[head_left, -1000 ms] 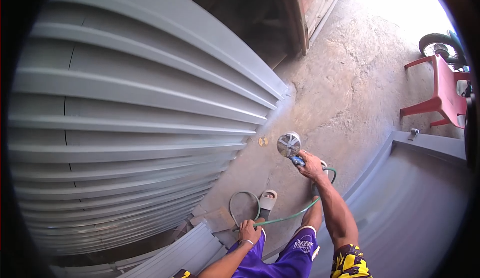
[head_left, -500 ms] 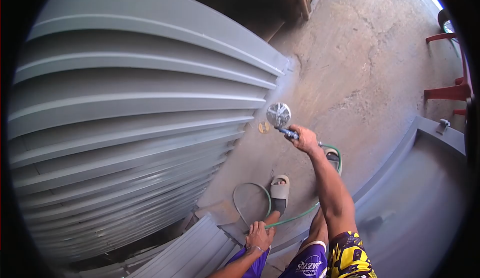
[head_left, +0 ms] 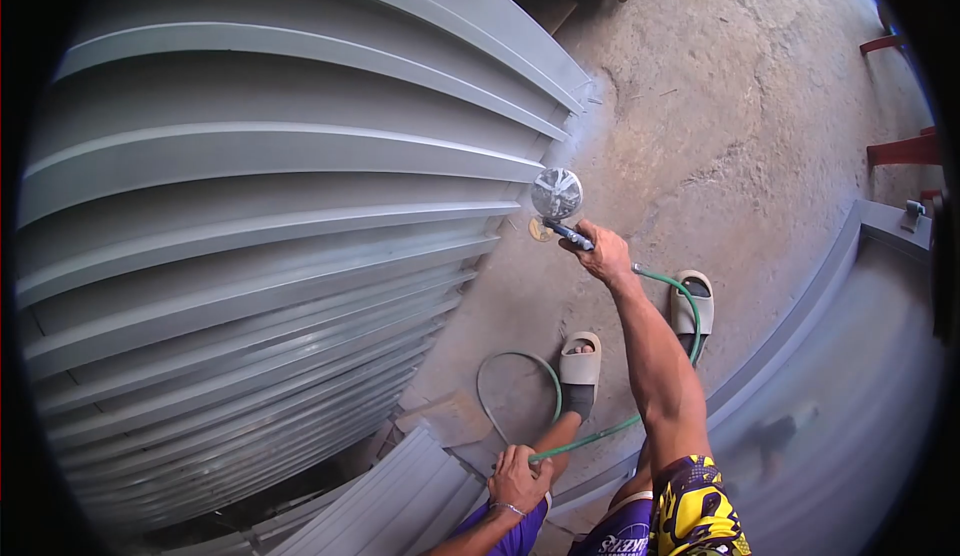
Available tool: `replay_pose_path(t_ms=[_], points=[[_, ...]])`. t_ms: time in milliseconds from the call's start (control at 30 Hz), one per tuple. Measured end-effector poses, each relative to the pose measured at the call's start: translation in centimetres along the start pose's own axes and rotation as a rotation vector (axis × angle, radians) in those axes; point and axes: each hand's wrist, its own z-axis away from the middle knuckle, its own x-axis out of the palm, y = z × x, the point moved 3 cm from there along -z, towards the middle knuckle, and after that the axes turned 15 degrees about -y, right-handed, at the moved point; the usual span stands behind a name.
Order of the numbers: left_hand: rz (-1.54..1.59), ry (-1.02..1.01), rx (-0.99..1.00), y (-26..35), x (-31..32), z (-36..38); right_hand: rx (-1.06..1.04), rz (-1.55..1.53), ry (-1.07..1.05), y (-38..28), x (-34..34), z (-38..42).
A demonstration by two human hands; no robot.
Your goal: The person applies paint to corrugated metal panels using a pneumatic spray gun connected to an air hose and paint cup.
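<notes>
My right hand (head_left: 603,254) is closed round the handle of a spray gun (head_left: 570,234), which has a round silvery cup (head_left: 557,194) at its front. A green hose (head_left: 672,281) runs from the gun past my forearm and loops near my feet. Low in the view, my left hand (head_left: 518,478) is closed on that hose, close to my knee. Left of the gun stands a large grey slatted metal panel (head_left: 290,151), its edge near the cup.
A second grey metal panel (head_left: 850,356) is on the right. Red chair legs (head_left: 905,150) show at the upper right. My sandals (head_left: 580,361) are on the concrete floor (head_left: 700,136). A small yellowish disc (head_left: 540,230) and a flat board (head_left: 445,419) lie near the slatted panel.
The spray gun and my right hand have moved slightly up and left in view. My right sandal now shows more fully, and the slatted panel looks nearer. My left hand still holds the hose.
</notes>
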Motion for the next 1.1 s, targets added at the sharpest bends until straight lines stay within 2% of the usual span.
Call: replay_pose_path(t_ms=[167,467,600,733,1100], points=[[0.064,-0.043,-0.008,-0.7,-1.1,-0.1,-0.007,-0.001,0.009,-1.4,2.1,0.5],[0.035,0.046,0.066,-1.8,-1.1,0.1,-0.002,-0.079,0.005,-4.0,1.0,1.0],[0.028,0.068,0.063,-1.6,-0.3,0.2,-0.082,-0.107,0.088,-3.3,-0.6,1.4],[0.018,0.063,0.058,-1.2,0.0,0.5,0.032,-0.082,0.017,-1.7,-1.7,1.6],[-0.045,0.051,0.042,0.5,0.4,0.1,0.025,-0.067,-0.013,0.2,0.9,1.8]])
